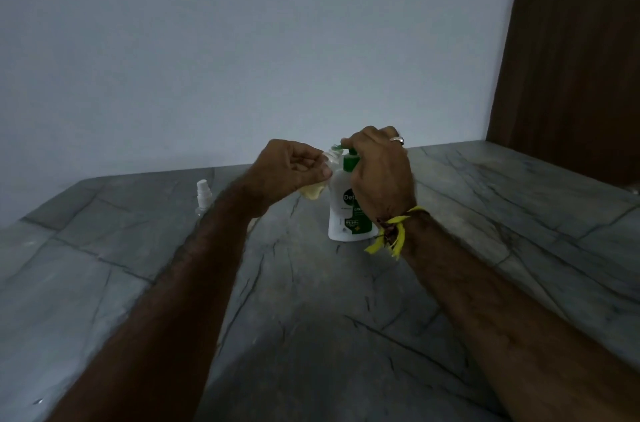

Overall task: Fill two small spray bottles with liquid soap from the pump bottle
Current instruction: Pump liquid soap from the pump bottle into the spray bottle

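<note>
We see the left hand (294,172) pinching a small spray bottle (313,191), yellowish soap showing in its lower part, tilted so its open neck sits just left of the green spout of the pump bottle (346,210), while the right hand (377,172) curls over the pump head from above, the nearer hand for the coming press. The pump bottle stands upright on the grey stone counter (346,317), its label reading "Det…" and "99.9%" past the wrist. A second spray bottle (203,196), capped, stands well apart to the left.
</note>
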